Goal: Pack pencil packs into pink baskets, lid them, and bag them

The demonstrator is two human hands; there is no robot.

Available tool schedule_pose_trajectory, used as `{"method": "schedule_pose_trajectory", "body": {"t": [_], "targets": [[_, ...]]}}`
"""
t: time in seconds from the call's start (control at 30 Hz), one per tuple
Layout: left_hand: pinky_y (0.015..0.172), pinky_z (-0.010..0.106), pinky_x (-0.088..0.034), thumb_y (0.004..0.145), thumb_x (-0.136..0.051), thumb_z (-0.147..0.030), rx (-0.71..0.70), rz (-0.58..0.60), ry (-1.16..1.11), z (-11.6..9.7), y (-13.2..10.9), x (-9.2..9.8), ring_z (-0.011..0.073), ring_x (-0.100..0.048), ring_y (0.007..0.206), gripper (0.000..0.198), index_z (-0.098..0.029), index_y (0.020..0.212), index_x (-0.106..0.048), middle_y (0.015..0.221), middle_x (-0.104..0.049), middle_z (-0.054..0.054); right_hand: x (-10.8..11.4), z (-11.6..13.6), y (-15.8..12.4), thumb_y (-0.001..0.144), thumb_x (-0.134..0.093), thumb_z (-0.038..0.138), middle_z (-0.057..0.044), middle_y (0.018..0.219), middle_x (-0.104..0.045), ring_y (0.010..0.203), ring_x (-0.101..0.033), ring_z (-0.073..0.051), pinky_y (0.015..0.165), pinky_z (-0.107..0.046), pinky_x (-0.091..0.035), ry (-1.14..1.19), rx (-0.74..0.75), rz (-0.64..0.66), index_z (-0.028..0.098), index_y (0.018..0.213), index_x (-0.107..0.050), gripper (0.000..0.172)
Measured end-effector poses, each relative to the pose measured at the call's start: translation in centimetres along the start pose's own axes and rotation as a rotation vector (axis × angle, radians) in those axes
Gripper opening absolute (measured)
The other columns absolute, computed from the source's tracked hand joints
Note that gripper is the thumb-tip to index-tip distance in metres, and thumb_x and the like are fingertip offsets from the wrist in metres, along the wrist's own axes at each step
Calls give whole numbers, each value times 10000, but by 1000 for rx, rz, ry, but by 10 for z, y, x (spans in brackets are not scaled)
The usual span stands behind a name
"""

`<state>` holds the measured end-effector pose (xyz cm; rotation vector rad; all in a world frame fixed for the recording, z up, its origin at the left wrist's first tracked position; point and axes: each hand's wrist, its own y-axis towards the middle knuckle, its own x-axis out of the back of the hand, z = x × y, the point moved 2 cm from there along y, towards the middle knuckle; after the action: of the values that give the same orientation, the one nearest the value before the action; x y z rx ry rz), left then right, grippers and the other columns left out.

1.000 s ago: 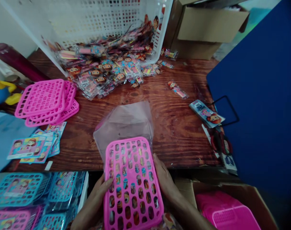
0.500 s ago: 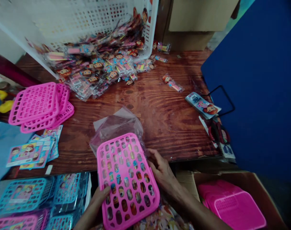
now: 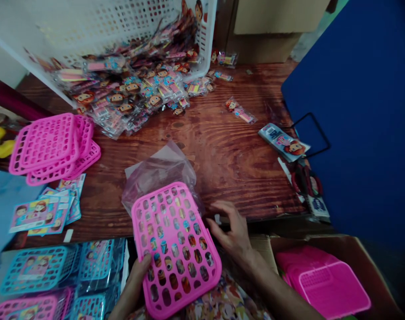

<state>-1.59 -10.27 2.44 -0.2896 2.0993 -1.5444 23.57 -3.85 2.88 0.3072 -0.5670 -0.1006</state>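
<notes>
Holding one pink tray (image 3: pixel 175 249) by its lower left corner, the left hand (image 3: pixel 135 280) has its grip closed on the rim, thumb on top. The tray hangs tilted over the near edge of the table (image 3: pixel 222 151), its far end lying on one clear bag (image 3: pixel 158 171). The right hand (image 3: pixel 234 231) sits just beside the tray's right side — fingers spread, grip open, holding nothing, fingertips at the table edge.

The tray is hard plastic, a rounded rectangle pierced with rows of oval holes; printed colours show through them. The bag is thin, crumpled film.

On the left lies one stack of pink lids (image 3: pixel 54 146), about four, gridded with square holes. Near it, a fan of printed cards (image 3: pixel 45 209), too overlapped to count. One white basket (image 3: pixel 98 31), tipped on its side, spills a heap of small packets (image 3: pixel 132 93) — far too many to count; a few lie loose to the right, one packet (image 3: pixel 240 111) alone.

The wood between the heap and the bag is bare, grained and glossy. A blue board (image 3: pixel 362 111) bounds the right side. Below the table edge: blue trays (image 3: pixel 35 266) at left, one cardboard box (image 3: pixel 372 258) with pink baskets (image 3: pixel 325 284) at right.
</notes>
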Motion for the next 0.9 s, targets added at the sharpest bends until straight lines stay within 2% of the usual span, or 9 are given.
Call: {"method": "schedule_pose_trajectory", "body": {"t": [0.07, 0.13, 0.2, 0.4, 0.53, 0.6, 0.7, 0.8, 0.9], "targets": [[998, 498, -508, 522, -876, -512, -38, -10, 51, 0, -2, -1, 416, -624, 1113, 944, -104, 1314, -564, 1040, -735, 178, -3, 2, 12, 840, -639, 230, -89, 1071, -671, 970, -653, -210, 810, -330, -536, -51, -12, 26, 198, 1149, -575, 317], [955, 491, -541, 472, -906, -486, -113, -41, 129, 1, -5, -1, 416, -645, 1078, 1043, -134, 1370, -509, 1015, -746, 160, -7, 5, 20, 876, -576, 215, -78, 974, -692, 877, -664, -199, 747, -321, -538, -78, 24, 73, 197, 1034, -630, 168], [893, 482, -577, 459, -916, -458, -185, -94, 179, 4, -5, 0, 405, -676, 1019, 1133, -166, 1434, -421, 987, -759, 132, -9, 7, 19, 894, -524, 178, -57, 858, -698, 781, -660, -182, 700, -313, -530, -79, 66, 67, 210, 909, -659, 140], [712, 402, -627, 432, -910, -502, -276, -203, 174, 11, 1, 5, 370, -726, 849, 1163, -145, 1426, -424, 859, -776, 92, -8, 5, -11, 841, -557, 103, -47, 867, -713, 803, -675, -178, 718, -314, -540, 26, 137, 2, 233, 959, -680, 215], [665, 366, -621, 487, -894, -495, -297, -245, 209, 9, 4, 7, 341, -735, 818, 1085, -161, 1410, -431, 892, -774, 94, 0, 4, -24, 830, -581, 99, -39, 861, -716, 781, -672, -178, 714, -315, -530, 84, 137, 97, 233, 954, -686, 211], [704, 369, -619, 496, -890, -495, -332, -250, 221, 7, 4, 5, 345, -726, 885, 1060, -187, 1403, -436, 990, -763, 107, 5, 3, -25, 850, -578, 135, -37, 875, -716, 805, -672, -181, 729, -315, -528, 152, 63, 168, 241, 945, -689, 180], [761, 380, -612, 504, -883, -504, -387, -247, 213, 5, 2, -2, 348, -709, 960, 1054, -197, 1404, -428, 1080, -741, 117, 10, 0, -21, 927, -521, 268, -62, 1123, -690, 1051, -644, -205, 906, -353, -513, 380, -239, 180, 266, 1136, -647, 244], [749, 377, -608, 535, -871, -474, -412, -259, 206, 3, -2, -12, 328, -721, 917, 1008, -209, 1403, -432, 1020, -756, 97, 7, 6, -15, 960, -443, 472, -73, 1507, -425, 1379, -405, -232, 1121, -428, -356, 610, -451, 319, 288, 1461, -389, 537], [740, 376, -602, 570, -851, -452, -409, -289, 221, 0, -5, -18, 311, -730, 851, 898, -207, 1356, -493, 958, -765, 80, 5, 19, -15, 904, -477, 604, -57, 1582, -290, 1465, -231, -241, 1177, -444, -245, 626, -449, 557, 292, 1537, -240, 744]]}}
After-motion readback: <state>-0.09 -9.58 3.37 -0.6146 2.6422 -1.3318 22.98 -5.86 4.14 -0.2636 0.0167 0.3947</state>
